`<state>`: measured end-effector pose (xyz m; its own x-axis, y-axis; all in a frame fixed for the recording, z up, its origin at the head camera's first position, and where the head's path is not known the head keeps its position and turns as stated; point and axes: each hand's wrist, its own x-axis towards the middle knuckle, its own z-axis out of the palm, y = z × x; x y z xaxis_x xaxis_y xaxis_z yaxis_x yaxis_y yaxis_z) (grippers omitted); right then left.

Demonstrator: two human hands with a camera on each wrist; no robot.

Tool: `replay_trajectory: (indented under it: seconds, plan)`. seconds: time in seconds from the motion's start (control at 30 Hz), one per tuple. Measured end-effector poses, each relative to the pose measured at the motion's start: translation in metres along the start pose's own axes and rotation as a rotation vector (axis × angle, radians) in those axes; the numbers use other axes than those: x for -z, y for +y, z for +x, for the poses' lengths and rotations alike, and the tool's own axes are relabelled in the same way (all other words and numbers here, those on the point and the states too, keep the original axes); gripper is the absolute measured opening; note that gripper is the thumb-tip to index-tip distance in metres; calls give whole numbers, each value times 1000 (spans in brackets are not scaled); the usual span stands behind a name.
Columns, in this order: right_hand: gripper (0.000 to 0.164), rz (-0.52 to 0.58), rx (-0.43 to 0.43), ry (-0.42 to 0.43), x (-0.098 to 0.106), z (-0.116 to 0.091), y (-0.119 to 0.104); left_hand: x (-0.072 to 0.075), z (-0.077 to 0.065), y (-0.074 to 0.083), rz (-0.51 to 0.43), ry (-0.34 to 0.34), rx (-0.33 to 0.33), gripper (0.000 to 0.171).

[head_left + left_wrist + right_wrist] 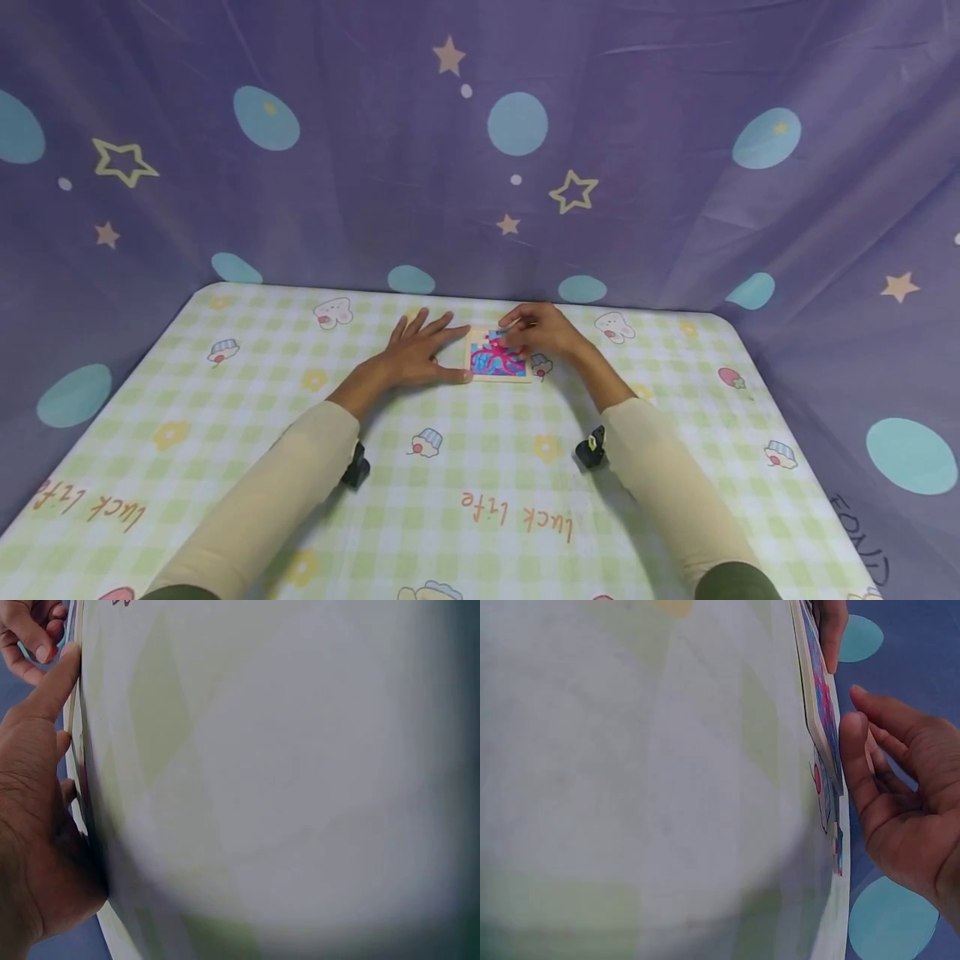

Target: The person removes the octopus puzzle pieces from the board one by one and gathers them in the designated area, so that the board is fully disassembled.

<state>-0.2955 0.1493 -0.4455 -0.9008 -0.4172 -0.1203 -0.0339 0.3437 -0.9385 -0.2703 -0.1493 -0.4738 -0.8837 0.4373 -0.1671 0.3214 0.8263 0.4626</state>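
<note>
A small square jigsaw puzzle (497,364) in a pale wooden frame lies flat on the table, its picture pink, blue and purple. My left hand (416,354) is at its left side, fingers spread, with thumb and index fingertip touching the frame's edge. Over the upper right part of the puzzle is my right hand (542,329), fingers bent and hiding some of it. In the right wrist view, the thumb and fingers of the right hand (911,772) are apart, with nothing visible between them. Loose puzzle pieces (838,851) lie on the table beyond the frame's near corner.
A green-and-white checked cloth (480,450) with printed cakes, flowers and lettering covers the table. Behind it and at both sides hangs a purple curtain (420,192) with stars and blue ovals. Dark wrist cameras (590,450) sit under both forearms.
</note>
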Motion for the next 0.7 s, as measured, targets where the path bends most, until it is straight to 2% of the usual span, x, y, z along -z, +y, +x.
replay_trajectory:
  seconds: [0.27,0.47,0.57,0.7]
  plan:
    - [37,-62,-15,-84,-1,7,2,4,-6,6,3,-21,-6,104]
    - [43,-23,-25,-167,1,8,-1,12,-14,13,33,-38,-25,95]
    - [45,2,-33,-212,3,9,-1,15,-16,14,19,-54,-34,92]
    - [48,-21,-33,-257,4,10,-2,16,-17,13,-10,-73,-39,91]
